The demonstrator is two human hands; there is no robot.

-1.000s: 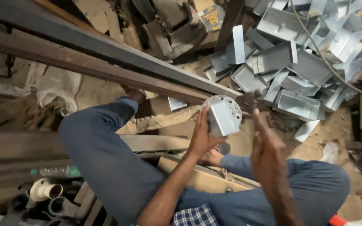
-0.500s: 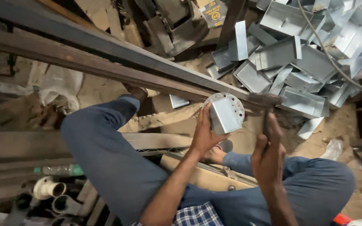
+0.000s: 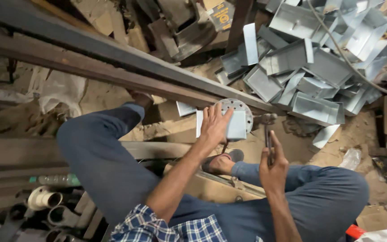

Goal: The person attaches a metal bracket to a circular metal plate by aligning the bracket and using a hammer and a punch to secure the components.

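dusty dirt floor, heap of grey sheet-metal brackets, long rusty steel beam, clear plastic bottle

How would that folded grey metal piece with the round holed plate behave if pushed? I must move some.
The metal piece, steadied by the left hand, looks like stiff sheet metal, so it probably won't flex. Its round perforated plate might let it roll on edge. The thin folded edges look sharp, so a firm grip seems wise.
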